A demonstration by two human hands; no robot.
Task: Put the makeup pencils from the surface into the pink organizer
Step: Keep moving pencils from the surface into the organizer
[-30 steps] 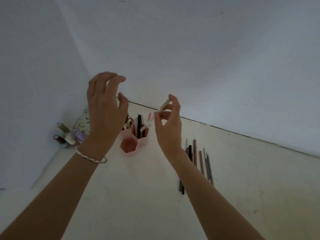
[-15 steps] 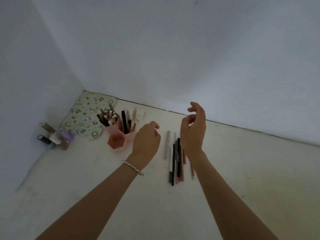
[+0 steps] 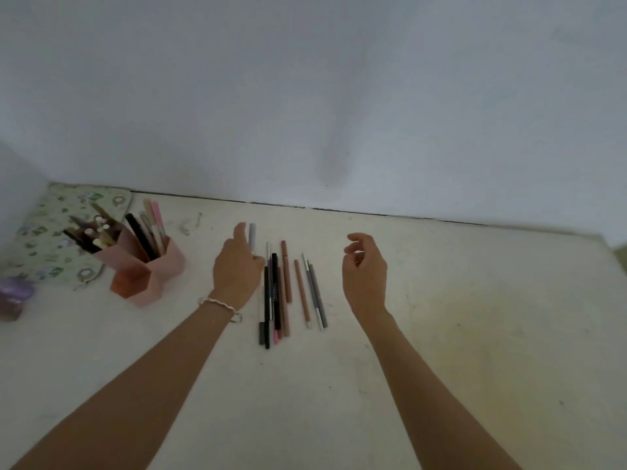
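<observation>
The pink organizer point(image 3: 171, 261), made of hexagonal cups, stands at the left with several pencils upright in it. Several makeup pencils point(image 3: 275, 293) lie side by side on the cream surface in the middle, and a brown and two grey ones point(image 3: 314, 293) lie a little to the right. My left hand point(image 3: 235, 271) rests over the lower part of a silver pencil point(image 3: 252, 234), fingers curled at it; the grip is hidden. My right hand point(image 3: 364, 269) hovers right of the pencils, fingers loosely curled and empty.
A floral pouch point(image 3: 47, 232) lies behind the organizer in the corner. A purple bottle point(image 3: 15, 293) stands at the far left edge. Small white bits point(image 3: 186, 228) lie near the back wall, which runs along the rear of the surface.
My right hand has let go of the light pencil it held over the organizer and moved right. My left hand came down from above the organizer onto the silver pencil.
</observation>
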